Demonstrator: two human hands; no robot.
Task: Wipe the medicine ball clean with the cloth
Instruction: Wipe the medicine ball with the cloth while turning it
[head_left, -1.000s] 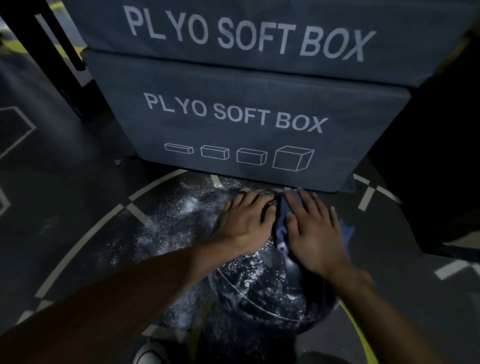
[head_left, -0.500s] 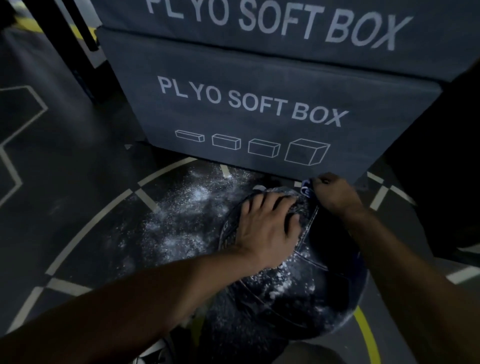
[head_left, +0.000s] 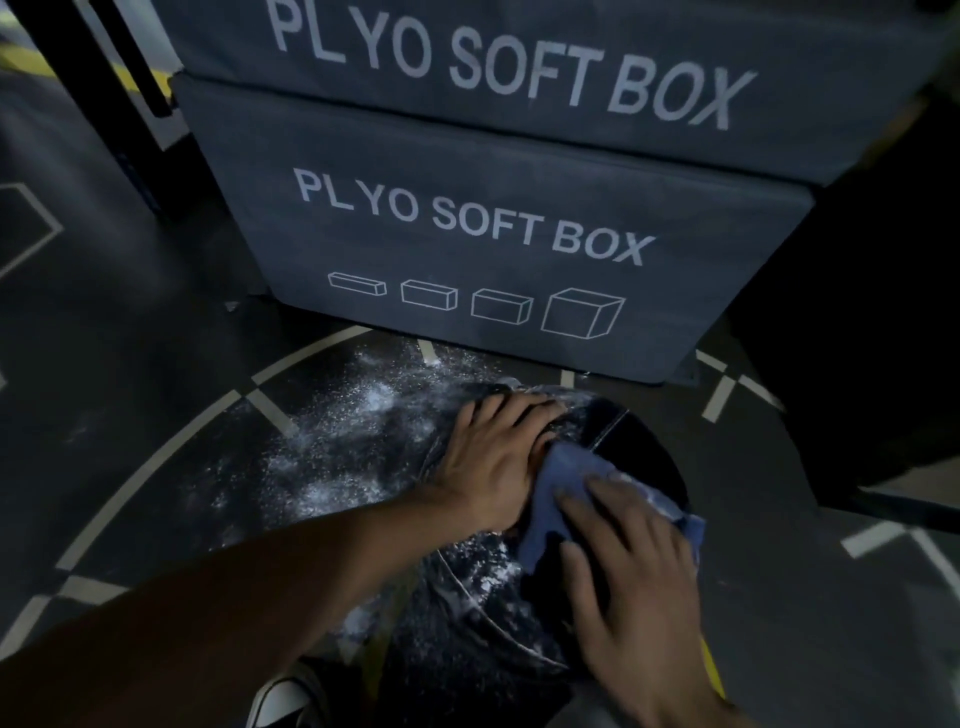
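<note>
Shoe: a dark shoe with a white toe (head_left: 280, 701) shows at the bottom edge of the view, beside the ball.
Right hand: the right hand (head_left: 631, 577) lies flat on the blue cloth (head_left: 563, 470), fingers spread and straight, pressing it onto the ball rather than gripping it.
Medicine ball: the black medicine ball (head_left: 478, 587) sits on the gym floor (head_left: 130, 405) just in front of the stacked boxes, its near-left face speckled with white powder, its far-right face looking darker and cleaner.
Left hand: the left hand (head_left: 493, 457) rests open on the ball's top, fingers extended, steadying it.
Technique: the stroke likely works best with firm palm pressure, long passes towards the dusty left side, and the ball turned to bring powdered patches under the cloth.
Powder: white powder (head_left: 363, 415) is scattered across the floor left of the ball.
Lettering: two stacked grey boxes (head_left: 727, 312) each read "PLYO SOFT BOX"; the lower carries four box outlines of growing size.
</note>
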